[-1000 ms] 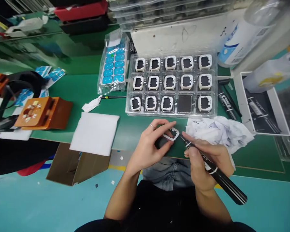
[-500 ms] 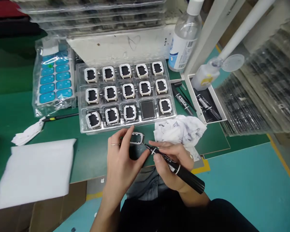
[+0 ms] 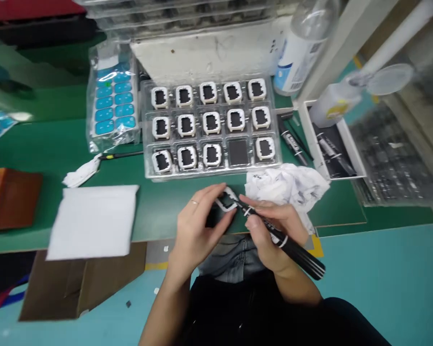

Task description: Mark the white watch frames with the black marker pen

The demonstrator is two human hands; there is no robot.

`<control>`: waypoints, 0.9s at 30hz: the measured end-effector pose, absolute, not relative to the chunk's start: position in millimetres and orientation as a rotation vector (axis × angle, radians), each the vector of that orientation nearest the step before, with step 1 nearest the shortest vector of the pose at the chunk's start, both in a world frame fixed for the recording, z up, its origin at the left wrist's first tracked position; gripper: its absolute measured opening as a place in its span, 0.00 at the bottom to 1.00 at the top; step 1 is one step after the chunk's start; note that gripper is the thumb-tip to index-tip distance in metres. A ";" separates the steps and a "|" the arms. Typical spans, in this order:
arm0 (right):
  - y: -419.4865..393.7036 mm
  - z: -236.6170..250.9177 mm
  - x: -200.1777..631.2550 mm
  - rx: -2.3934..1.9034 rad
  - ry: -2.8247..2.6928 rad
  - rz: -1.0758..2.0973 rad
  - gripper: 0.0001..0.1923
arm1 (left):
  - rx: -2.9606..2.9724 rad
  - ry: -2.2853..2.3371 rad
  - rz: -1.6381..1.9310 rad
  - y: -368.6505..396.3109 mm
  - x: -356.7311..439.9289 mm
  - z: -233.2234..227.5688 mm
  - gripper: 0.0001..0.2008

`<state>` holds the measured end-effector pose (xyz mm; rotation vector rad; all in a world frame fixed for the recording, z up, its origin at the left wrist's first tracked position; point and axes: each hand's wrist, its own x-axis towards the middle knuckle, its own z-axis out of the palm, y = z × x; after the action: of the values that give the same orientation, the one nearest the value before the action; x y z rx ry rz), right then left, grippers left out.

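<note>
Between the thumb and fingers of my left hand (image 3: pixel 197 228) is a white watch-case frame (image 3: pixel 230 205), tilted above the green bench. My right hand (image 3: pixel 274 230) grips a black marker pen (image 3: pixel 285 242), its tip at the right edge of the frame; whether it touches I cannot tell. Beyond my hands lies a clear plastic tray (image 3: pixel 198 172) with several white frames in its compartments. One front-row compartment (image 3: pixel 238 152) holds no frame. A crumpled white cloth with dark smudges (image 3: pixel 288 187) lies just past my right hand.
Two spare marker pens (image 3: pixel 292 144) lie near a white open box (image 3: pixel 359 172) holding a dispenser bottle (image 3: pixel 334 105). A large clear bottle (image 3: pixel 299 57) stands behind. Bagged blue stickers (image 3: pixel 113 103), a white foam sheet (image 3: pixel 94 223) and a brown holder (image 3: pixel 19 199) are at left.
My view has swung left, so the bench appears farther right. The white frame in my left hand has been turned and tilted up, and the pen tip has come to its edge.
</note>
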<state>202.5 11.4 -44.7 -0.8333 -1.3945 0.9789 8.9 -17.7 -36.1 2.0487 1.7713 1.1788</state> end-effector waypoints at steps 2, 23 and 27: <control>13.3 -48.7 203.6 -0.794 -1.415 0.926 0.13 | 1.965 1.650 1.226 -19.0 6.5 -34.5 0.25; 20.5 -38.9 189.3 -0.875 -1.630 0.633 0.18 | 1.862 1.532 1.258 -17.5 2.3 -33.2 0.20; 23.0 -38.1 188.4 -0.868 -1.632 0.620 0.18 | 1.857 1.531 1.254 -17.0 2.3 -33.1 0.20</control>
<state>188.4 23.0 -38.1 -0.8675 -1.6322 0.6195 2.3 -17.0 -33.1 1.8570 1.5310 1.2542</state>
